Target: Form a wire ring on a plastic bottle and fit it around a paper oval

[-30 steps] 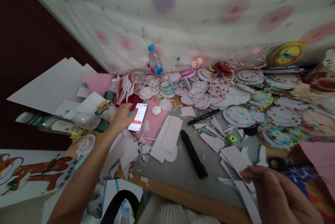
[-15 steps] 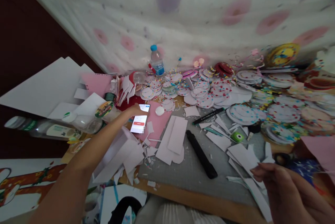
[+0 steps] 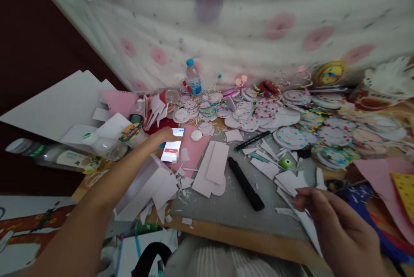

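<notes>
My left hand (image 3: pixel 167 134) is at the upper left edge of a lit phone (image 3: pixel 172 147), with a finger over its screen; the other fingers are hard to see. The phone is over a pink sheet (image 3: pixel 195 152), beside a small white oval object (image 3: pixel 196 135). My right hand (image 3: pixel 336 225) hangs over the right front of the table, thumb and fingertips pinched together; anything between them is too small to make out. Under and beyond it are white paper strips (image 3: pixel 287 179). A black box cutter-like tool (image 3: pixel 246 184) and white card pieces (image 3: pixel 216 165) lie between the hands.
A grey cutting mat (image 3: pixel 223 212) covers the front of the table. Stacks of decorated paper discs (image 3: pixel 293 138) line the back and right. A water bottle (image 3: pixel 193 78) stands behind; other plastic bottles (image 3: pixel 69 158) lie at left. A black marker (image 3: pixel 252 141) and green round object (image 3: pixel 286 163) lie mid-table.
The view has turned slightly right, showing more of the table's right side. My right hand appears further left and higher, still pinched. A finger of my left hand now reaches further across the phone screen.
</notes>
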{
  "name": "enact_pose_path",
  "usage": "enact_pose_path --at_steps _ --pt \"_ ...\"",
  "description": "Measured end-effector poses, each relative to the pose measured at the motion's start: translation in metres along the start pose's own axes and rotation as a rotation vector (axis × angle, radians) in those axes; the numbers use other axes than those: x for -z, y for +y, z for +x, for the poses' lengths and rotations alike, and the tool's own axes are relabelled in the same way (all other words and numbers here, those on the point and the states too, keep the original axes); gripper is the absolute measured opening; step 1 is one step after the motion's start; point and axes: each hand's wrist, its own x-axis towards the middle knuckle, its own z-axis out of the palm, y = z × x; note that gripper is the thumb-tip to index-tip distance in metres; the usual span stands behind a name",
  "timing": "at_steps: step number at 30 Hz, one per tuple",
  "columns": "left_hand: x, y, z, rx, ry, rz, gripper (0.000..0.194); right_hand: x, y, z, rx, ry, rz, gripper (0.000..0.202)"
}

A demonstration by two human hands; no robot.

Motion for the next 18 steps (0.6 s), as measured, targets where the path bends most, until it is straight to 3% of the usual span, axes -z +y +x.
enact_pose_path --at_steps 4,6,7,9,11,14,18 --pt "0.004 0.022 -0.061 -0.197 0.257 -0.103 0.050 -0.004 -0.008 0.006 0.078 -0.194 0.034 0.028" --pt "-0.006 0.039 -0.102 -0.335 0.285 -0.188 0.042 -0.012 -0.014 0.006 0.110 -0.301 0.048 0.028" --pt "-0.015 0.048 -0.122 -0.419 0.272 -0.257 0.039 -0.018 -0.018 0.004 0.134 -0.362 0.065 0.028" --pt "-0.036 0.065 -0.161 -0.605 0.159 -0.637 0.037 -0.030 -0.026 -0.002 0.200 -0.491 0.096 0.029" --pt "-0.059 0.079 -0.190 -0.691 0.061 -0.883 0.031 -0.039 -0.032 -0.010 0.265 -0.641 0.105 0.030" --pt "-0.088 0.094 -0.215 -0.686 0.013 -1.142 0.019 -0.042 -0.034 -0.023 0.328 -0.820 0.091 0.027" --pt "-0.118 0.100 -0.225 -0.592 0.008 -1.327 0.018 -0.033 -0.024 -0.035 0.254 -0.825 0.099 0.020"
